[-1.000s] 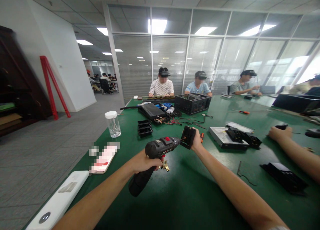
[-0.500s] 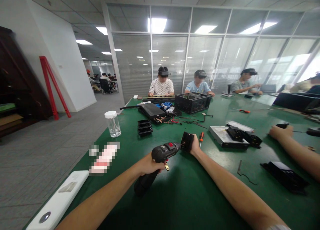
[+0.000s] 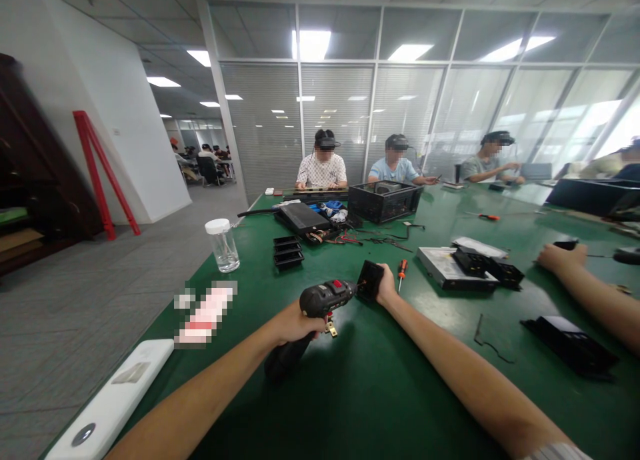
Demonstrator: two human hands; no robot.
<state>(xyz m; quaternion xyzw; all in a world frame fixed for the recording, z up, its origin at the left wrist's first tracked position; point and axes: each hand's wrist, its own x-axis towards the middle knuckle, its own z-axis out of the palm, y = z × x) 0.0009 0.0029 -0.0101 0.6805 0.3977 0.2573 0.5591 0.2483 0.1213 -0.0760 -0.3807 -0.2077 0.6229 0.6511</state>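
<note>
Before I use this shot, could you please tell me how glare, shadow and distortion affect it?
Head view: ceiling lights glare white; head view: soft shadow darkens the table near the drill; head view: the black part in the right hand shows little detail; head view: the glass wall slants at the right, probably from lens distortion.

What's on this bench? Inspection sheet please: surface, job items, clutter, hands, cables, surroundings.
Surface: green, glossy table
Job's things: dark drill, bit aimed at a small black part; contact unclear
Clutter: lidded clear jar, black trays, orange-handled screwdriver, brass-coloured pieces near the drill
Hands: left hand grips the drill; right hand holds the black part
Cables: loose wires on the table, near an open black case
Surroundings: people seated across the table; glass partition behind them
</note>
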